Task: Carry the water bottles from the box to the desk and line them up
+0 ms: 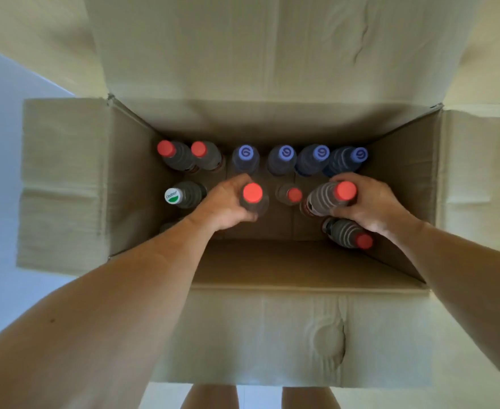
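Your left hand [223, 203] hides the gripped red-capped bottle [253, 193]'s body; a bottle [169, 226] under your forearm shows only partly.

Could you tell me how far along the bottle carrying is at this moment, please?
Done: no desk shows, so unknown. In hand: the left hand and right hand each grip a red-capped bottle inside the box. Left: four blue-capped bottles, the white-capped bottle and several other red-capped ones still stand there.

1. Open cardboard box [130, 184], flaps spread, fills mid-frame.
2. Back row: two red-capped bottles [180, 156], then four blue-capped bottles [284, 159], upright.
3. White-and-green-capped bottle [183, 194] centre left.
4. Further red-capped bottles: one [253, 199] in left hand [223, 205], one [330, 197] in right hand [372, 205], one [291, 194] between, one [347, 233] tilted lower right.
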A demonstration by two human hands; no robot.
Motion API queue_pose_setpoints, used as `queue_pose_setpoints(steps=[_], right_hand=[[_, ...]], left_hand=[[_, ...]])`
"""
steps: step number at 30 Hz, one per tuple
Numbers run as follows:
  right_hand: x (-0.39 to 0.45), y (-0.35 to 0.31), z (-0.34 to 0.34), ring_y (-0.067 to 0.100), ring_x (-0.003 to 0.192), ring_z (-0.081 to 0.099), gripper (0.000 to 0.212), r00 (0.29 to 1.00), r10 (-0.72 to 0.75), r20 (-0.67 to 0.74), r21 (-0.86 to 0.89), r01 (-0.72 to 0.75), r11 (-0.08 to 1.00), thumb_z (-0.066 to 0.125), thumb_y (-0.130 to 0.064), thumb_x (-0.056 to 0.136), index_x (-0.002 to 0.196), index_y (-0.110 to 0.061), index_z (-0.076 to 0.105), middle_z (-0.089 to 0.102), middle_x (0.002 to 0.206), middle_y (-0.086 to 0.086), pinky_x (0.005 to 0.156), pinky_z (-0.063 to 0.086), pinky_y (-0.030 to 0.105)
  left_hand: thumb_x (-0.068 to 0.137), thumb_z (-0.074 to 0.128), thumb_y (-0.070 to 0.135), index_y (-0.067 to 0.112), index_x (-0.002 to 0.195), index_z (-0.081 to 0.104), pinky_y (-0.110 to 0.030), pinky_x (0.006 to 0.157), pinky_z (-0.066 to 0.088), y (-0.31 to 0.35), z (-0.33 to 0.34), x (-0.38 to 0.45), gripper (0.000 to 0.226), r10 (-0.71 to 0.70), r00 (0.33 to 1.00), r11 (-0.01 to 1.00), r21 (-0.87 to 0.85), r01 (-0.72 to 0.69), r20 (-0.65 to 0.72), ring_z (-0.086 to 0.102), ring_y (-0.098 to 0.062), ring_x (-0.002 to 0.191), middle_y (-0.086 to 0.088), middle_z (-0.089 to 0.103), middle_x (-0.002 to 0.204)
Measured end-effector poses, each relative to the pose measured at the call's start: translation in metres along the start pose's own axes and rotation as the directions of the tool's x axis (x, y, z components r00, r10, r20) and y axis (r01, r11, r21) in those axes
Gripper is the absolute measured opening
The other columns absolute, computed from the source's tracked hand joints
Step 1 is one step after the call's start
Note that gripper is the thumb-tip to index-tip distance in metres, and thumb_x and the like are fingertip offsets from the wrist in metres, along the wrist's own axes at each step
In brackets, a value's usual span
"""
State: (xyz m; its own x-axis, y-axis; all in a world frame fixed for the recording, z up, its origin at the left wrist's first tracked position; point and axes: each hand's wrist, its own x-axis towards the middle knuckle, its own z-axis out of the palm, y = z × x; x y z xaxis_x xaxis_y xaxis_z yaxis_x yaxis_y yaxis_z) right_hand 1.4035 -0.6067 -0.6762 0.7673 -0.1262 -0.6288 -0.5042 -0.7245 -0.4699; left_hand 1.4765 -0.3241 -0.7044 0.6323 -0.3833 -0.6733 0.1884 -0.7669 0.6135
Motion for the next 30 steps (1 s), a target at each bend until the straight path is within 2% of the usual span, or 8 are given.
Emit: queue_pose_setpoints(steps=[2,5,9,12,16,23,26,30], right_hand=[[-0.011,-0.008,-0.024,0.018,0.104,0.065,0.055,1.000,0.007,-0.015,0.073,-0.006,0.997,0.092,-0.015,0.065,0.115,-0.023,0.070,0.072,0.104,-0.005,0.089,0.042,0.024],[-0.027,-0.024,-0.060,0.022,0.098,0.072,0.041,0.996,-0.003,0.093,0.455,-0.040,0.890,0.086,0.003,0.064,0.098,-0.017,0.074,0.076,0.096,0.000,0.089,0.053,0.036],[-0.047,-0.058,-0.098,0.011,0.099,0.070,0.036,0.965,-0.102,0.241,0.689,-0.097,0.718,0.076,-0.005,0.065,0.095,-0.024,0.079,0.076,0.101,-0.001,0.084,0.054,0.024],[-0.067,-0.094,-0.119,0.019,0.114,0.067,0.042,0.932,-0.155,0.327,0.769,-0.166,0.617,0.075,-0.011,0.070,0.109,-0.025,0.074,0.072,0.120,0.005,0.096,0.052,0.038],[-0.099,-0.147,-0.141,0.031,0.117,0.066,0.047,0.954,-0.121,0.273,0.875,-0.194,0.444,0.075,-0.025,0.070,0.117,-0.020,0.068,0.070,0.123,0.011,0.088,0.057,0.049],[-0.146,-0.244,-0.167,0.033,0.104,0.071,0.052,0.978,-0.006,0.209,0.971,-0.207,0.119,0.061,-0.052,0.089,0.122,-0.012,0.061,0.073,0.114,0.015,0.095,0.054,0.049],[-0.172,-0.268,-0.187,0.038,0.117,0.064,0.066,0.974,-0.008,0.228,0.958,-0.223,0.183,0.061,-0.057,0.090,0.134,-0.008,0.056,0.067,0.127,0.021,0.105,0.046,0.057],[-0.203,-0.283,-0.206,0.045,0.121,0.060,0.069,0.979,-0.037,0.201,0.930,-0.179,0.322,0.076,-0.029,0.082,0.142,-0.007,0.048,0.064,0.130,0.024,0.102,0.047,0.062]], left_hand=[[0.067,0.087,0.017,0.018,0.109,0.061,-0.042,0.095,0.051,0.019,-0.017,-0.011,0.049,-0.009,0.999,0.997,-0.071,0.011,0.041,0.066,-0.019,0.101,0.000,0.070,0.105],[0.063,0.079,0.021,0.014,0.110,0.062,-0.041,0.094,0.052,0.056,-0.042,-0.027,0.050,-0.011,0.998,0.969,-0.247,0.026,0.061,0.068,-0.020,0.102,-0.005,0.072,0.105],[0.064,0.075,0.027,0.013,0.114,0.065,-0.040,0.090,0.050,0.104,-0.078,-0.051,0.053,0.013,0.995,0.877,-0.479,0.035,0.098,0.070,-0.020,0.100,-0.006,0.074,0.106],[0.072,0.076,0.039,0.027,0.108,0.069,-0.047,0.093,0.054,0.138,-0.105,-0.076,0.038,0.040,0.993,0.836,-0.548,0.027,0.109,0.074,-0.018,0.097,0.001,0.077,0.104],[0.076,0.075,0.052,0.023,0.119,0.065,-0.054,0.097,0.053,0.187,-0.143,-0.117,0.053,0.046,0.997,0.832,-0.554,0.000,0.069,0.073,-0.026,0.102,-0.003,0.076,0.106],[0.094,0.062,0.050,0.014,0.122,0.064,-0.042,0.078,0.060,0.248,-0.194,-0.194,0.045,0.053,0.992,0.802,-0.596,0.024,0.112,0.075,-0.028,0.092,-0.011,0.077,0.107],[0.086,0.060,0.037,0.010,0.118,0.062,-0.036,0.070,0.058,0.266,-0.212,-0.226,0.042,0.080,0.975,0.776,-0.626,0.070,0.208,0.072,-0.024,0.082,-0.011,0.075,0.102],[0.076,0.058,0.024,0.009,0.121,0.059,-0.040,0.077,0.054,0.285,-0.229,-0.253,0.047,0.085,0.963,0.743,-0.660,0.110,0.255,0.067,-0.027,0.085,-0.014,0.071,0.104]])
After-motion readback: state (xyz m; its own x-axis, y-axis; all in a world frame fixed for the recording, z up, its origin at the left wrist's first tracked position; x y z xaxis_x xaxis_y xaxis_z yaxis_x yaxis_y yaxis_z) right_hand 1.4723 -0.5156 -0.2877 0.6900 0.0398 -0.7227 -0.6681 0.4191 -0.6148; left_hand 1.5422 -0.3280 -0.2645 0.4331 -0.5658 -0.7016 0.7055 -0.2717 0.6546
